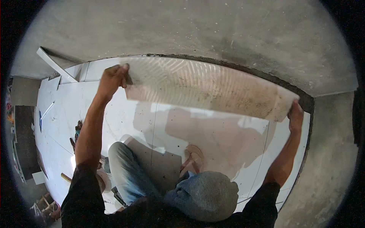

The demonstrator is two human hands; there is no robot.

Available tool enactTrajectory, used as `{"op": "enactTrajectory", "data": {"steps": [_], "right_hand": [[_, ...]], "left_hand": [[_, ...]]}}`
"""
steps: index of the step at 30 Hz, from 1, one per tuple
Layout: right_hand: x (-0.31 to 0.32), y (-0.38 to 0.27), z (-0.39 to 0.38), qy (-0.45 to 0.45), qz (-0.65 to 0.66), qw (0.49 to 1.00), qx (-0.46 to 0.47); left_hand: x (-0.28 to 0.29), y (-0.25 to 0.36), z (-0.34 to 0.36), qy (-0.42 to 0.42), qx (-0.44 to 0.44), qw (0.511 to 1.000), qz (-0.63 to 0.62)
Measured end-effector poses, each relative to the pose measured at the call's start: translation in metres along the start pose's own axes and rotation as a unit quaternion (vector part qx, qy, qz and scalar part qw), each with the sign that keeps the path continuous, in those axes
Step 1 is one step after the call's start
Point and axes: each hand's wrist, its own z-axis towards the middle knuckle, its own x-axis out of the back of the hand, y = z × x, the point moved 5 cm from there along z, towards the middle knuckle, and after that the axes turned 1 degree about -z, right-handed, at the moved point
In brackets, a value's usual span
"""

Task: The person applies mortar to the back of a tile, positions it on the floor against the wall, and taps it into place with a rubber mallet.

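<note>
A long, pale rectangular tile strip (205, 89) is held up between my two hands, tilted over the floor near the far wall. Curved ridges and brownish smears cover the face turned toward me. My left hand (114, 78) is closed on the strip's left end, its thumb at the upper corner. At the opposite end, my right hand (295, 116) grips the lower right corner, its fingers partly hidden. Beneath the strip lie large white floor tiles (129, 117) with thin dark joints, and the strip's shadow falls across them.
Bare grey walls rise beyond (235, 26) and at the right (334, 133), with a rough dark gap (304, 99) along the tiles. A white narrow piece (57, 66) leans at the far left. A dark lumpy object (78, 131) and a yellowish handle (65, 177) lie near my left arm.
</note>
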Motion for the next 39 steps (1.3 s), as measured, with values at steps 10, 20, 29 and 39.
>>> {"op": "enactTrajectory", "data": {"steps": [10, 20, 29, 39], "right_hand": [[-0.036, 0.158, 0.143, 0.134, -0.334, 0.933, -0.018], [-0.056, 0.156, 0.155, 0.061, -0.433, 0.883, -0.174], [-0.036, 0.154, 0.144, 0.275, -0.407, 0.85, 0.193], [-0.065, 0.157, 0.13, 0.24, -0.502, 0.829, 0.057]], "left_hand": [[-0.108, -0.122, 0.109, -0.081, 0.212, 0.971, 0.075], [-0.162, -0.219, 0.159, -0.09, 0.095, 0.974, 0.186], [-0.175, -0.197, 0.158, 0.027, 0.153, 0.974, 0.166], [-0.129, -0.196, 0.115, -0.009, 0.035, 0.974, 0.225]]}}
